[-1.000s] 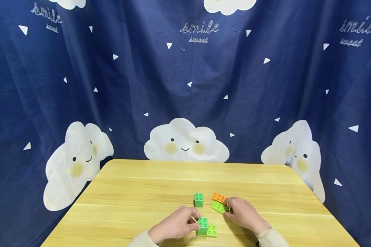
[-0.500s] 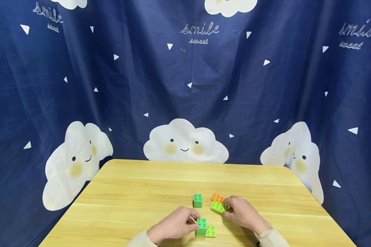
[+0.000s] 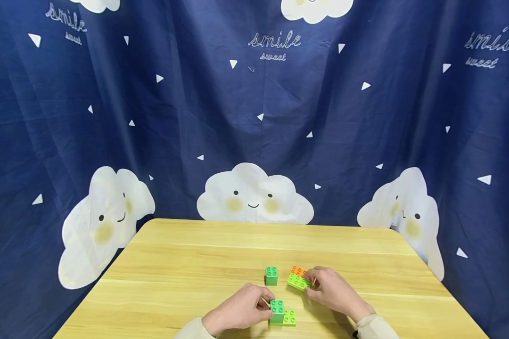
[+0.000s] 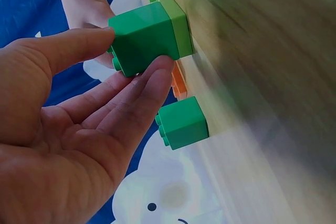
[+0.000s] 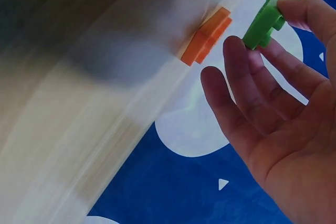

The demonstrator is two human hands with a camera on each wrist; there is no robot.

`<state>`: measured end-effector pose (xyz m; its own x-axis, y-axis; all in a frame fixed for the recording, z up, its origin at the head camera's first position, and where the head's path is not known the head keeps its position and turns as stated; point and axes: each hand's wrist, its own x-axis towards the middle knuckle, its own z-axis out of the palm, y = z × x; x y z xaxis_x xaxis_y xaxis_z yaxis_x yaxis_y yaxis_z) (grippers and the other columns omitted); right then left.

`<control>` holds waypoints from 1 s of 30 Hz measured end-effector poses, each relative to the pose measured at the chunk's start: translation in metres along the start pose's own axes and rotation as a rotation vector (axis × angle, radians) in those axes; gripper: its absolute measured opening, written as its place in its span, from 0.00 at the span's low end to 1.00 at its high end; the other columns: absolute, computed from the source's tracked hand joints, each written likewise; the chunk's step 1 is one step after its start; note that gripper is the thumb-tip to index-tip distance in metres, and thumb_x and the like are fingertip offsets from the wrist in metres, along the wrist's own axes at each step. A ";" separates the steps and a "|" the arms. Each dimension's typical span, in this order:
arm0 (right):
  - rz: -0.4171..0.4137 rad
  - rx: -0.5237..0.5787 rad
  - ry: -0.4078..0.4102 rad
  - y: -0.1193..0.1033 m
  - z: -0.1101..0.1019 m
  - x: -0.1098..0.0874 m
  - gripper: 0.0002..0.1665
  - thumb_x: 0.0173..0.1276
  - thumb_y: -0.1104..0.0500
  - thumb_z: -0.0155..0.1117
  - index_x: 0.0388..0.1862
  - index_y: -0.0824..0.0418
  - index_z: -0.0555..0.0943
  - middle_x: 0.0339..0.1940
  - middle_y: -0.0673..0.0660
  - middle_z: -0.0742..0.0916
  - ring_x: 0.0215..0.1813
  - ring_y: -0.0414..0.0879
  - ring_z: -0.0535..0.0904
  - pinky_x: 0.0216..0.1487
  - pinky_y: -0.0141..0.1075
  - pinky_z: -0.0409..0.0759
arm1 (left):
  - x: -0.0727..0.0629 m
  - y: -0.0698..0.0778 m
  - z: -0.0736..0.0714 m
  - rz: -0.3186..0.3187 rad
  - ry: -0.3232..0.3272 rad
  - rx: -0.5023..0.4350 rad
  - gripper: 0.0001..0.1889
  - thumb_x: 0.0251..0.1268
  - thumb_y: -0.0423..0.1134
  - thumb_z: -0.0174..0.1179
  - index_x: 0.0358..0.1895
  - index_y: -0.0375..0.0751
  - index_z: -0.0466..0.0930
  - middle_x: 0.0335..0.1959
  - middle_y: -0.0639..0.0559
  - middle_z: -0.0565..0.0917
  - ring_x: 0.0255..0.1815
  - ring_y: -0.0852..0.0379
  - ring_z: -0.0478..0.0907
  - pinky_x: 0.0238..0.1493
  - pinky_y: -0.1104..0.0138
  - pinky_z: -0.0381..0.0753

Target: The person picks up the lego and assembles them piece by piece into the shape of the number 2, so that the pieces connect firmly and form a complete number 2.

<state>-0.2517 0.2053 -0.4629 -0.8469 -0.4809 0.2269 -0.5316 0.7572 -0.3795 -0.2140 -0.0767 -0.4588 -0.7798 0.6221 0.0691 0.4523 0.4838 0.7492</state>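
The left hand (image 3: 243,307) grips the front green block (image 3: 277,311) between thumb and fingertips at its left side; the gap is set to the width of the block. The front green block stands upright, studs up, seated on the left portion of the lime base plate (image 3: 290,318), which leaves four studs exposed to its right. The lime base plate lies on the tabletop (image 3: 186,268) near the wearer's edge. The right hand (image 3: 334,292) pinches the lime plate (image 3: 296,281) at its right end, thumb opposed to the fingers with a narrow gap; in the right wrist view the outermost finger stands apart from the part. The lime plate is oriented studs up in the head view and appears to be held above the tabletop. Just beyond it, the orange plate (image 3: 298,270) rests flat on the tabletop, studs up, partly covered by the lime plate and the right hand. The rear green block (image 3: 271,276) stands upright on the tabletop, to the left of the orange plate and beyond the front green block, touching neither. Light-coloured sleeves (image 3: 374,327) cover both forearms. A dark blue curtain (image 3: 254,136), printed with white clouds, small triangles and the words "smile sweet", hangs behind the tabletop.
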 end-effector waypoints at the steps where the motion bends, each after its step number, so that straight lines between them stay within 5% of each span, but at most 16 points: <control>1: 0.001 0.003 -0.003 0.000 -0.001 0.000 0.14 0.61 0.60 0.73 0.46 0.59 0.87 0.37 0.47 0.85 0.34 0.37 0.79 0.35 0.32 0.80 | 0.000 0.000 0.000 -0.002 -0.001 -0.002 0.14 0.65 0.35 0.69 0.51 0.35 0.86 0.47 0.56 0.89 0.39 0.72 0.83 0.42 0.76 0.82; 30: -0.073 -0.030 0.033 -0.021 -0.016 -0.003 0.16 0.63 0.54 0.74 0.49 0.56 0.87 0.41 0.44 0.87 0.37 0.36 0.80 0.34 0.31 0.79 | 0.000 -0.004 -0.001 -0.011 -0.002 -0.030 0.15 0.65 0.32 0.69 0.53 0.32 0.86 0.48 0.51 0.89 0.39 0.69 0.85 0.42 0.76 0.82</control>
<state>-0.2379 0.1984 -0.4417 -0.8055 -0.5207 0.2828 -0.5916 0.7340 -0.3337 -0.2161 -0.0786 -0.4610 -0.7836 0.6185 0.0594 0.4309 0.4720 0.7692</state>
